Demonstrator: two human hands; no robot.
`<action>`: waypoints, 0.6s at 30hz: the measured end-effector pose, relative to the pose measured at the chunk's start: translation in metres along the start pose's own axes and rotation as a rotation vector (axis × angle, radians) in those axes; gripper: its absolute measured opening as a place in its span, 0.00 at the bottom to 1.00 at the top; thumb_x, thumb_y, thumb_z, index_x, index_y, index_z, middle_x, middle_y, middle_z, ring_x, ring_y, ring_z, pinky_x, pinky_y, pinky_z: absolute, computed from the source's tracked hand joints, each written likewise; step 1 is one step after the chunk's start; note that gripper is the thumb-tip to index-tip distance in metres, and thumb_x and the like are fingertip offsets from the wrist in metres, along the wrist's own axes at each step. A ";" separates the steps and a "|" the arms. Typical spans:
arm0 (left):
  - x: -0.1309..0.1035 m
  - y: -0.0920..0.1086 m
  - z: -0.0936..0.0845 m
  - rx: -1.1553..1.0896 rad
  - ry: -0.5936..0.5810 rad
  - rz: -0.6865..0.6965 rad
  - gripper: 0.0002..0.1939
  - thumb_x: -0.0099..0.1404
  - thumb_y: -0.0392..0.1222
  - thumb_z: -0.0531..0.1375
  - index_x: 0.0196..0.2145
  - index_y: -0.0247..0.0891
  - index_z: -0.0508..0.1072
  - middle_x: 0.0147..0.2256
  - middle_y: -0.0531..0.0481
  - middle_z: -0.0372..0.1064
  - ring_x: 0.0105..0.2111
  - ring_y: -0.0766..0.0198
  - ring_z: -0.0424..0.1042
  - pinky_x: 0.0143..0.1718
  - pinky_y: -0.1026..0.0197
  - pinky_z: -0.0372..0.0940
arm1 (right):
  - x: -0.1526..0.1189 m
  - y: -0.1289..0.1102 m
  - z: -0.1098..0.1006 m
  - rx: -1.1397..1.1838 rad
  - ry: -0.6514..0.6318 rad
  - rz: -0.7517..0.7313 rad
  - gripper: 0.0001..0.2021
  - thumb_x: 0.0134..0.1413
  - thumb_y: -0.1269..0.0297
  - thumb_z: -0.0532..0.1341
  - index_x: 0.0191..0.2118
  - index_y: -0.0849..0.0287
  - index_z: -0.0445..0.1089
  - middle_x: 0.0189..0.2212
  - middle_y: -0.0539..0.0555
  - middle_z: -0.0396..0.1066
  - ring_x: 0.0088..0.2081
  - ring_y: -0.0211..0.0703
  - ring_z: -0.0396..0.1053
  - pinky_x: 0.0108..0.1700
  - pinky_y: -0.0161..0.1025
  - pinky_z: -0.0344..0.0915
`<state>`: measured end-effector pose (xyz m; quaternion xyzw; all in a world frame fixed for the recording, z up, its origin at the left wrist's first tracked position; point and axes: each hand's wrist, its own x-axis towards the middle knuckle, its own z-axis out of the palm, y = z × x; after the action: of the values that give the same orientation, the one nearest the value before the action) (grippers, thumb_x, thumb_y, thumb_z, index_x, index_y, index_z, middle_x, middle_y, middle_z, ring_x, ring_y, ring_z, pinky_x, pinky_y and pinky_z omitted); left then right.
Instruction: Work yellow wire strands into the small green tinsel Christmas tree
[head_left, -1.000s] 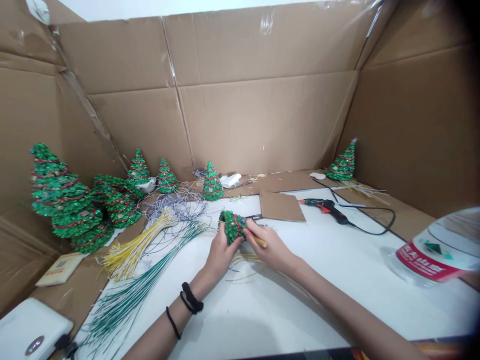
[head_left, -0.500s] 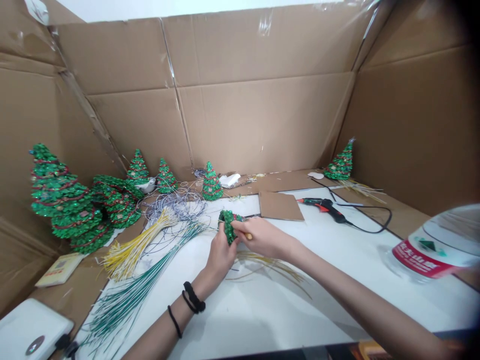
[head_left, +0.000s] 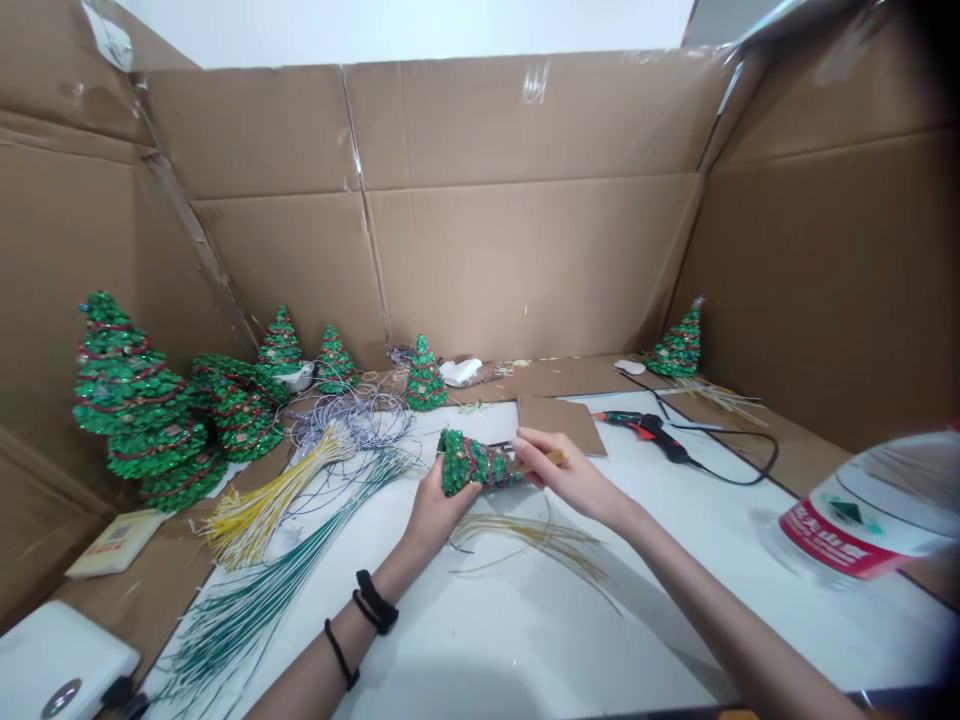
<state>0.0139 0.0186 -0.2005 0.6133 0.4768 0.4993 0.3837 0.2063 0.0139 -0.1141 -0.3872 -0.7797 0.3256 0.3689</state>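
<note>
A small green Christmas tree ornament (head_left: 476,464) with red garland lies sideways in my left hand (head_left: 433,505), its wide base to the left and its narrow end to the right. My left fingers and thumb wrap around the base end. At the narrow end, my right hand (head_left: 564,470) grips a thin tool with a yellowish wooden handle (head_left: 556,457); the working tip is hidden, so its kind is unclear. Below both hands, loose tan strands (head_left: 551,540) lie on the white board (head_left: 465,640).
Green wires (head_left: 277,570), yellow strands (head_left: 277,500) and tangled purple-grey cord (head_left: 352,415) spread at left. Several finished trees (head_left: 135,400) stand behind. A cardboard piece (head_left: 559,422), a glue gun (head_left: 649,430) and its cable lie right of centre. A large plastic bottle (head_left: 840,530) stands far right.
My right hand has moved right, from the base of the tree to its narrow end, with the tool still in it. The tree's side now shows more fully. The view has shifted slightly.
</note>
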 end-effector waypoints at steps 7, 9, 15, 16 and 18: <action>0.007 0.001 -0.004 -0.303 -0.071 -0.205 0.25 0.45 0.42 0.68 0.42 0.32 0.70 0.39 0.43 0.75 0.39 0.55 0.73 0.45 0.54 0.65 | -0.012 0.019 0.008 -0.124 0.097 -0.295 0.17 0.64 0.58 0.43 0.27 0.57 0.58 0.26 0.52 0.61 0.30 0.40 0.59 0.33 0.37 0.57; 0.007 0.001 -0.004 -0.325 -0.058 -0.205 0.26 0.44 0.42 0.69 0.42 0.33 0.70 0.39 0.44 0.75 0.38 0.56 0.73 0.44 0.54 0.66 | -0.016 0.025 0.018 -0.291 0.021 -0.395 0.14 0.64 0.62 0.43 0.29 0.57 0.60 0.26 0.53 0.62 0.29 0.41 0.59 0.32 0.37 0.55; 0.006 0.003 -0.004 -0.322 -0.059 -0.275 0.24 0.43 0.42 0.70 0.38 0.32 0.71 0.36 0.43 0.75 0.36 0.56 0.74 0.40 0.57 0.67 | -0.027 0.038 0.052 -0.546 -0.119 -0.414 0.10 0.60 0.71 0.47 0.30 0.58 0.63 0.25 0.52 0.66 0.27 0.39 0.60 0.29 0.36 0.51; 0.006 0.004 -0.004 -0.308 -0.058 -0.294 0.23 0.42 0.42 0.70 0.37 0.32 0.72 0.35 0.44 0.75 0.35 0.57 0.74 0.39 0.57 0.67 | -0.028 0.039 0.057 -0.558 -0.127 -0.414 0.10 0.59 0.71 0.48 0.30 0.58 0.64 0.25 0.52 0.66 0.27 0.39 0.60 0.30 0.36 0.52; 0.007 0.007 -0.005 -0.270 -0.055 -0.310 0.21 0.42 0.42 0.70 0.34 0.32 0.73 0.34 0.45 0.76 0.34 0.57 0.73 0.38 0.58 0.67 | -0.028 0.041 0.064 -0.579 -0.141 -0.419 0.08 0.57 0.71 0.50 0.31 0.58 0.65 0.26 0.52 0.67 0.28 0.39 0.60 0.31 0.36 0.52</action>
<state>0.0112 0.0236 -0.1917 0.4892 0.4835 0.4766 0.5475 0.1803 -0.0044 -0.1888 -0.2840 -0.9255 0.0343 0.2481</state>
